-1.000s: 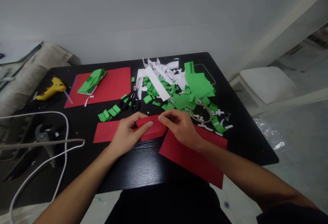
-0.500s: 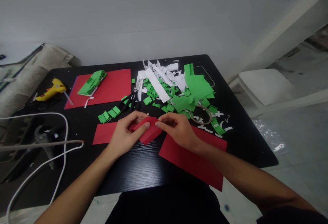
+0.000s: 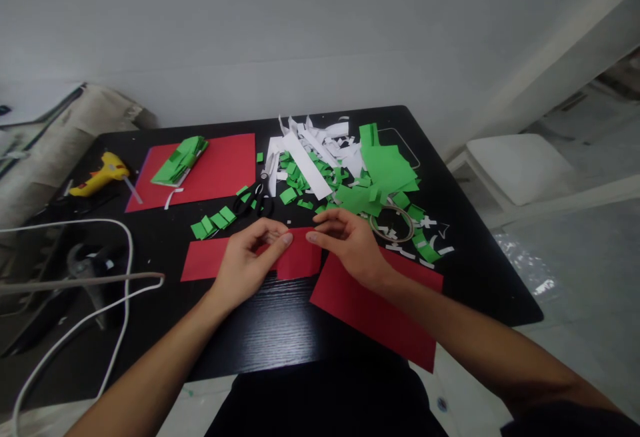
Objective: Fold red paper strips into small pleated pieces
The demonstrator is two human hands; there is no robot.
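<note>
A small piece of red paper (image 3: 300,257) with a straight top edge hangs between my hands over the near part of the table. My left hand (image 3: 250,257) pinches its left side, thumb in front and fingers behind. At the top right corner, the thumb of my right hand (image 3: 347,243) lies on the paper; the index finger is lifted above the edge, and the other fingers curl behind. Behind my left hand lies a red paper strip (image 3: 203,260), partly covered. Under my right wrist is a larger red sheet (image 3: 375,303), overhanging the table's front edge.
Black-handled scissors (image 3: 257,197) lie beyond my hands, near green and white paper scraps (image 3: 307,167) and a tape ring (image 3: 393,225). At left are a yellow glue gun (image 3: 105,175), a red sheet (image 3: 225,163) bearing folded green paper (image 3: 180,160), pliers (image 3: 87,270) and a white cable (image 3: 127,290).
The red paper has turned from a tilted, pointed shape to a squarer one with its front facing me. My right hand's fingers have loosened and lifted slightly. My left hand stays nearly in place.
</note>
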